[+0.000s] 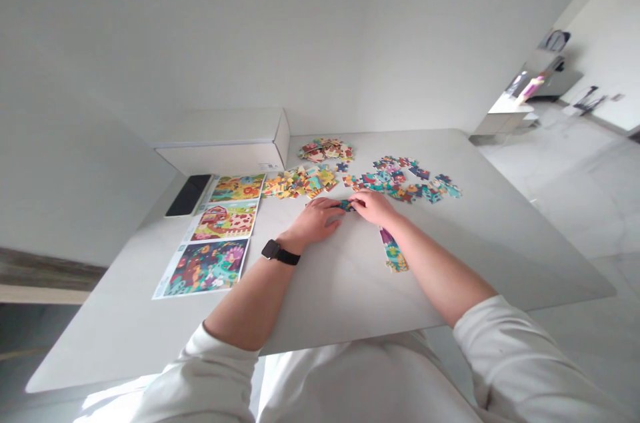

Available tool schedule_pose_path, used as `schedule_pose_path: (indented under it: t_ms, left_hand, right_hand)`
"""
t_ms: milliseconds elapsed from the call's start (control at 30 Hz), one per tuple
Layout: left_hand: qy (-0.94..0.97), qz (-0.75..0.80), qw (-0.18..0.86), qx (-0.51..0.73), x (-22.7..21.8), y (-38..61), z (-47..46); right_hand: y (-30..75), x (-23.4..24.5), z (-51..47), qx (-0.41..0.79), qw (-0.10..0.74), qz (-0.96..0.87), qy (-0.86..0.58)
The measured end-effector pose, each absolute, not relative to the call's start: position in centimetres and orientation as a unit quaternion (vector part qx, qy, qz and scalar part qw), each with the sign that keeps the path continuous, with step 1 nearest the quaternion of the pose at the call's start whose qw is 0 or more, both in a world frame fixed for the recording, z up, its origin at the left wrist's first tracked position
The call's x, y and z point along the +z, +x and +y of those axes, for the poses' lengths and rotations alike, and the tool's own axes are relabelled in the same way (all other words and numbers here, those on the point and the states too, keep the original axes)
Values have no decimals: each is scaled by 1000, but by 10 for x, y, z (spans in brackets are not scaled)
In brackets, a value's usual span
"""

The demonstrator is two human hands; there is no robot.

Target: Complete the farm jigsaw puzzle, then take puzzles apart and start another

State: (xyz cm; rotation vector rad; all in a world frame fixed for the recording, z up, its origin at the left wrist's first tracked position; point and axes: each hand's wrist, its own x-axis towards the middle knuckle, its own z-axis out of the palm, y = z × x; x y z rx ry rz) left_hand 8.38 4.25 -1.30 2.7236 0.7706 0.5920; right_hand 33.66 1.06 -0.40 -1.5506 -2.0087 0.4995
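My left hand (pixel 319 218) and my right hand (pixel 373 206) meet over dark blue-green jigsaw puzzle pieces (pixel 347 206) on the table. The left fingers lie along the left side of these pieces, partly covering them. On the right, my thumb and fingertips pinch at the pieces' other end. Below my right wrist lies a joined strip of puzzle (pixel 394 253) in purple, teal and yellow, partly hidden by the forearm. Just beyond my hands spreads a loose heap of dark and teal pieces (pixel 387 176).
Yellow pieces (pixel 300 182) and a reddish pile (pixel 326 150) lie farther back. At left, a printed picture sheet (pixel 213 236) shows three scenes, beside a black phone (pixel 189 195). A white box (pixel 223 143) stands against the wall on the grey table (pixel 320 296).
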Motion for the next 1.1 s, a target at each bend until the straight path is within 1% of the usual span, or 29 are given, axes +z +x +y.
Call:
schedule_pose_path:
  t_ms: [100,167,267,400,500,667,967,1033,1100]
  left_hand:
    - [934,266,125,205,-14,84,42]
    - [933,267,124,207,-15,84,43]
    - [933,267,123,207,-14,85,43]
    - [931,275,125,205,-13,86,44]
    - [933,270,124,204,-13,86,45]
    - [935,263,127,203,-17,89,43]
    - [942,256,127,178,-18,106,35]
    - [940,259,130,181,-17,107,35]
    - [933,269,128,203,-16,105,36]
  right_hand:
    - [353,15,4,202,244,-784,-534]
    - [369,29,-3,193,223,-801,-521]
    - [395,40,-19,180,152,-813,-533]
    - [416,30,-44,179,53,-813,-551]
    - [420,21,-57,175,21,-817,-549]
    - [425,20,-61,172,1,-812,-558]
    - [450,21,-63,186,16,-803,-566]
    - [453,23,-62,198,31,-807,-556]
    - [459,26,-57,202,78,-798,-563]
